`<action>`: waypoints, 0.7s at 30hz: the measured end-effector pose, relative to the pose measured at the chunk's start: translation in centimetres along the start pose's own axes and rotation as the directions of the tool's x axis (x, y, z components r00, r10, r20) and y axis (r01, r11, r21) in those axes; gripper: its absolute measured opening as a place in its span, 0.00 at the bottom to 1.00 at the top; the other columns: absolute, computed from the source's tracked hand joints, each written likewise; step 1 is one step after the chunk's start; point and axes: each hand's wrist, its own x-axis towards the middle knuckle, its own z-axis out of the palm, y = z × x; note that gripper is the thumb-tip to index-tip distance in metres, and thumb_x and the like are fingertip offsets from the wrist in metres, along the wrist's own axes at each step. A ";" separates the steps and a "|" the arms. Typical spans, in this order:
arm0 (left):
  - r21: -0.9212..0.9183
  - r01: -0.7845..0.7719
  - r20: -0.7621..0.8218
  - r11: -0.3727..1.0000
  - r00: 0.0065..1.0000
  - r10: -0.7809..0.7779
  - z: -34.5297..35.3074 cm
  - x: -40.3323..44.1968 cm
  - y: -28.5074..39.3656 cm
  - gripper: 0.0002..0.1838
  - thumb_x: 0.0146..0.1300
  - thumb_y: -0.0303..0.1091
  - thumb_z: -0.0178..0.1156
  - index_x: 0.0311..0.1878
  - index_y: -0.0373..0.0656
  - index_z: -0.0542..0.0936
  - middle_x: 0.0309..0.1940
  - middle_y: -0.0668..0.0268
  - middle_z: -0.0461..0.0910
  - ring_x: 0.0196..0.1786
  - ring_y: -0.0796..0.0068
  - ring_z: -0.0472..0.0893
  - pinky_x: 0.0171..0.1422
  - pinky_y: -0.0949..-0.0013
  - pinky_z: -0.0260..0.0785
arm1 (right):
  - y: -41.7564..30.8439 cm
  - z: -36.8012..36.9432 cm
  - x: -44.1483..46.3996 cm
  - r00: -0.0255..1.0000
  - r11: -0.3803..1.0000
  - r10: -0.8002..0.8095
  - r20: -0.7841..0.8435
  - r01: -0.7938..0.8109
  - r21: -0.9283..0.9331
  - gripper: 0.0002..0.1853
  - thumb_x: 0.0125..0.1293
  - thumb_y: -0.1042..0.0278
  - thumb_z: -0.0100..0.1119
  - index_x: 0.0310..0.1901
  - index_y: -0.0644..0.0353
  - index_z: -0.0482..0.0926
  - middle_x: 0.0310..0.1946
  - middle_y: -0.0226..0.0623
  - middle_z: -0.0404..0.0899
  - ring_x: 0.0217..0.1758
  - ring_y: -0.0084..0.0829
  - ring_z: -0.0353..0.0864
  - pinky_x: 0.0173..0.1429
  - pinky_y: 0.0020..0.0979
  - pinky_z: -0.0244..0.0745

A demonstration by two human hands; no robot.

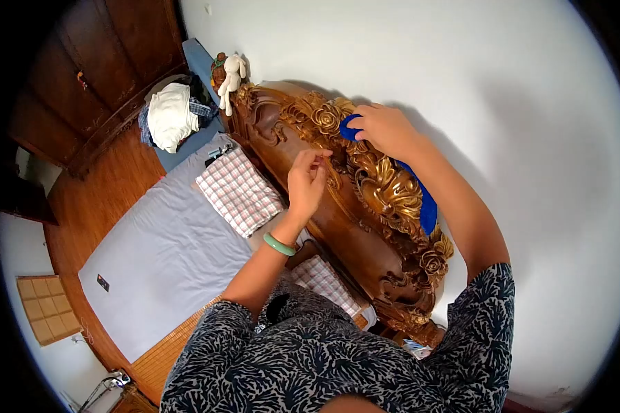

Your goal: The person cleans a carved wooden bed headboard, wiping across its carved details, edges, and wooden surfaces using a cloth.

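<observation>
A carved wooden headboard [351,220] with gilded flowers stands against the white wall. At its top edge my right hand [386,129] grips a blue cloth [352,128] beside a carved rose. More of the blue cloth hangs behind the headboard's top edge, below my right forearm. My left hand [308,180], with a green bangle on the wrist, is at the front face of the headboard. Its fingers are bent close together near a carved edge; whatever is between them is too small to make out.
Below lies a bed with a grey sheet [165,248], a checked pillow [240,191] and another checked pillow [326,283]. A white plush toy [231,79] sits at the headboard's far end, near piled clothes [173,118]. A dark wardrobe [96,76] stands at the upper left.
</observation>
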 end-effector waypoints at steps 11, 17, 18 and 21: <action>0.022 -0.050 0.027 0.999 0.998 0.049 -4.4 5.5 -3.3 0.14 0.66 0.18 0.58 0.53 0.39 0.83 0.46 0.59 0.80 0.42 0.67 0.82 0.48 0.68 0.75 | 2.7 1.8 3.2 0.942 0.937 0.333 -0.031 -0.327 0.125 0.10 0.66 0.75 0.63 0.47 0.55 0.88 0.42 0.42 0.85 0.45 0.46 0.85 0.51 0.45 0.80; 0.286 -0.340 0.067 0.896 0.940 0.335 -3.9 9.0 0.0 0.27 0.66 0.21 0.62 0.68 0.45 0.75 0.69 0.57 0.71 0.70 0.57 0.72 0.72 0.60 0.67 | -0.2 0.4 3.4 0.967 0.926 0.232 -0.104 -0.186 0.329 0.10 0.66 0.71 0.65 0.48 0.58 0.87 0.49 0.39 0.84 0.51 0.47 0.82 0.54 0.45 0.77; 0.311 -0.388 0.121 0.867 0.922 0.369 -4.0 10.0 0.2 0.29 0.65 0.20 0.64 0.70 0.44 0.73 0.72 0.54 0.67 0.69 0.53 0.73 0.71 0.60 0.69 | 0.3 0.8 3.8 0.968 0.974 0.176 -0.180 -0.145 0.174 0.11 0.68 0.70 0.63 0.49 0.50 0.88 0.46 0.37 0.84 0.46 0.45 0.85 0.50 0.43 0.80; 0.123 -0.260 0.238 0.958 0.945 0.226 -3.6 11.8 0.0 0.30 0.64 0.21 0.66 0.70 0.45 0.73 0.72 0.56 0.68 0.71 0.54 0.73 0.71 0.60 0.69 | 0.7 1.8 4.1 0.951 0.961 0.232 -0.204 -0.192 0.198 0.12 0.65 0.73 0.63 0.48 0.50 0.88 0.44 0.36 0.83 0.46 0.44 0.85 0.50 0.42 0.80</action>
